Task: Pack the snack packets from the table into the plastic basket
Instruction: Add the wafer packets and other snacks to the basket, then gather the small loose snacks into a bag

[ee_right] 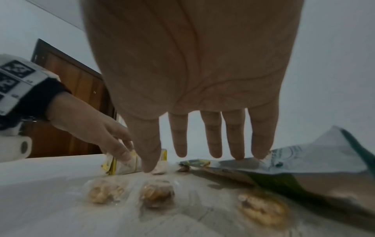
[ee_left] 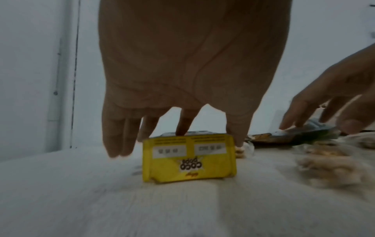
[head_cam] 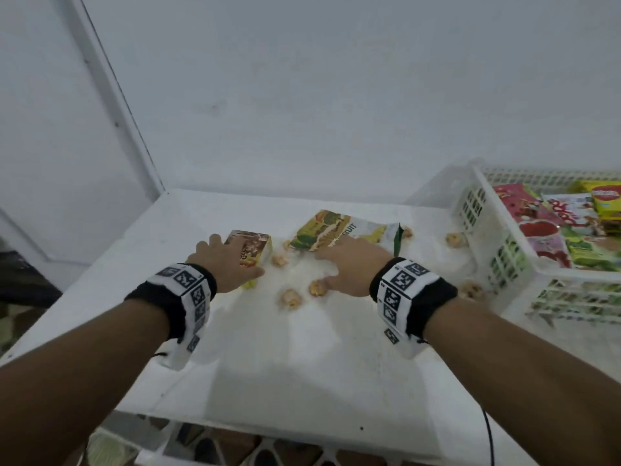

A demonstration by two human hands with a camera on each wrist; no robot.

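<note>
In the head view both hands sit in the middle of the frame over a white surface (head_cam: 302, 364). The left hand (head_cam: 223, 260) lies on a small yellow box (head_cam: 253, 252), fingers spread and nearly straight; in the left wrist view the fingers (ee_left: 185, 123) touch the box's top edge (ee_left: 189, 158) while the thumb drops beside its right side, so the hand is reaching around the box but I cannot tell that it grips it. The box stands on the surface at centre frame, its "Coco Pops" print upside down.

The right hand (head_cam: 349, 264) lies just right of centre, fingers straight and spread, holding nothing. Its fingertips rest on the near edge of a flat green and yellow packet (head_cam: 339, 233) that lies on the surface above the hand. In the right wrist view the fingers (ee_right: 261, 136) touch the packet (ee_right: 304, 162), whose right end tilts up, toward the right side of the frame.

Small clear-wrapped snacks (head_cam: 290, 297) lie scattered on the surface between and around the hands; three show blurred in the lower part of the right wrist view (ee_right: 157, 191).

At the right edge of the head view stands a white basket (head_cam: 487, 230) holding red, green and yellow packets (head_cam: 544, 230). It is well apart from both hands. Each wrist wears a black band with square markers (head_cam: 403, 284).
</note>
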